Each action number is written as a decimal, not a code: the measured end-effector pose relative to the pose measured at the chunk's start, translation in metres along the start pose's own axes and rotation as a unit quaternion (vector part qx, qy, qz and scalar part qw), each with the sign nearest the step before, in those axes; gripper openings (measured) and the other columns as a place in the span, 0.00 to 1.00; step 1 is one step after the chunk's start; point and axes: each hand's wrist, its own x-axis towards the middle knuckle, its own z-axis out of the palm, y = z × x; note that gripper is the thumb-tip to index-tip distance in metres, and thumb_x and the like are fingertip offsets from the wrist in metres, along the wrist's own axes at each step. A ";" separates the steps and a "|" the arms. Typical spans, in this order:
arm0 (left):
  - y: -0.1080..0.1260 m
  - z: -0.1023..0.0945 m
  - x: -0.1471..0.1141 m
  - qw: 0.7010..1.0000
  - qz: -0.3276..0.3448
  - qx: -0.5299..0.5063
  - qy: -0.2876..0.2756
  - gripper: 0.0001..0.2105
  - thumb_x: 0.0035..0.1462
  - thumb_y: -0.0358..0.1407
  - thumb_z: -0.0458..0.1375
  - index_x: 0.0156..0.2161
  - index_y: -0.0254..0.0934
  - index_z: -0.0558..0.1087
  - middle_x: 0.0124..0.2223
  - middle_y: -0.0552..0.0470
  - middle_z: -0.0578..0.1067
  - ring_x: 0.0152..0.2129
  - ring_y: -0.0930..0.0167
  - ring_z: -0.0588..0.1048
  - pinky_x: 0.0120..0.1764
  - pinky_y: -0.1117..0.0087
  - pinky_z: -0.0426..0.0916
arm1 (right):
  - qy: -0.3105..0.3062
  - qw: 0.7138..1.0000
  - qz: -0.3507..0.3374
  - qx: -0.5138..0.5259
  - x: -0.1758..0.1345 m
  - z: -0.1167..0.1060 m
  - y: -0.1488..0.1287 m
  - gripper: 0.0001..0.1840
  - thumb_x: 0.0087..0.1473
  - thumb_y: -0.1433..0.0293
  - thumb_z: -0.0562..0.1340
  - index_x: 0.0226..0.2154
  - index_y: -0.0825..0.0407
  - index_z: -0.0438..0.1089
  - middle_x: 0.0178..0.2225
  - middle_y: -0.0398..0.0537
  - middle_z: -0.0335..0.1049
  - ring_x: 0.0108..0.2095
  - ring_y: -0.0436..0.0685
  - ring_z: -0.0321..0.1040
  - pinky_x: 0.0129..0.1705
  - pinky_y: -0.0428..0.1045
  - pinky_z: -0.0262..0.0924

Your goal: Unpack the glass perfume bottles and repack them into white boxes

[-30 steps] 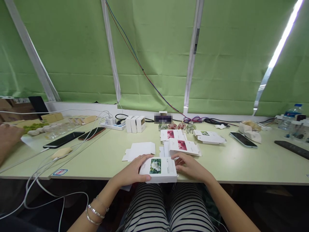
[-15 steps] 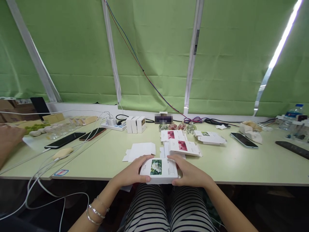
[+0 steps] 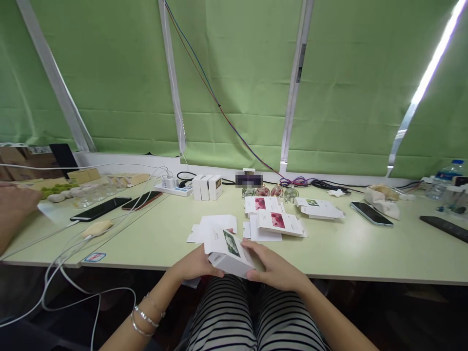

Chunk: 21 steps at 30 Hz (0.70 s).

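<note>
1. Holding a small white carton [image 3: 228, 252] between both hands at the near edge of the table [image 3: 365, 253], just above the lap in striped trousers [image 3: 256, 317].
2. Left hand [image 3: 193, 265] grasps the carton's left end, fingers wrapped under and thumb along the side. Right hand [image 3: 274, 265] cups the right end, fingers [image 3: 256, 248] laid over the top near the back edge. Both grips are closed on the carton; neither is slack.
3. Carton is tilted: the printed face with the white flower on green [image 3: 231, 243] leans up and to the left. Its long axis runs from upper left to lower right, roughly across the body. An open flap shows at the upper left end, toward the left hand.
4. Key relation: the carton sits between the two hands, its ends at the palms. The flapped end lies nearer the left hand; the plain end rests in the right.
5. Beyond the hands, apart from them: a flat white carton blank [image 3: 214, 226], flat cartons with red flower prints [image 3: 276, 222], and small glass jars [image 3: 268, 191] further back.
6. Three assembled white boxes [image 3: 206, 187] stand upright by a power strip [image 3: 171, 187].
7. Another person's hand [image 3: 14, 207] rests at far left, well apart.
</note>
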 end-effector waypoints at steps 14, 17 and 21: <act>0.008 0.012 0.001 0.997 -0.015 0.048 0.062 0.20 0.51 0.43 0.58 0.47 0.35 0.66 0.46 0.47 0.74 0.43 0.62 0.72 0.46 0.62 0.66 | 0.112 0.992 -0.051 0.019 0.004 0.010 0.005 0.18 0.53 0.64 0.58 0.47 0.50 0.58 0.43 0.49 0.63 0.41 0.55 0.62 0.46 0.52 0.59; 0.011 0.011 0.002 0.989 -0.026 0.088 0.112 0.19 0.51 0.43 0.57 0.46 0.35 0.66 0.44 0.47 0.75 0.40 0.62 0.73 0.43 0.63 0.68 | 0.119 0.992 -0.034 0.041 0.005 0.011 0.009 0.17 0.54 0.68 0.57 0.46 0.51 0.57 0.40 0.48 0.63 0.39 0.53 0.63 0.45 0.51 0.59; 0.016 -0.017 -0.004 0.937 -0.083 0.152 0.302 0.23 0.47 0.50 0.58 0.43 0.35 0.65 0.40 0.46 0.75 0.37 0.60 0.74 0.37 0.63 0.69 | 0.102 0.993 -0.021 0.054 0.004 0.009 0.010 0.16 0.55 0.69 0.56 0.47 0.51 0.57 0.40 0.48 0.64 0.40 0.53 0.62 0.46 0.51 0.59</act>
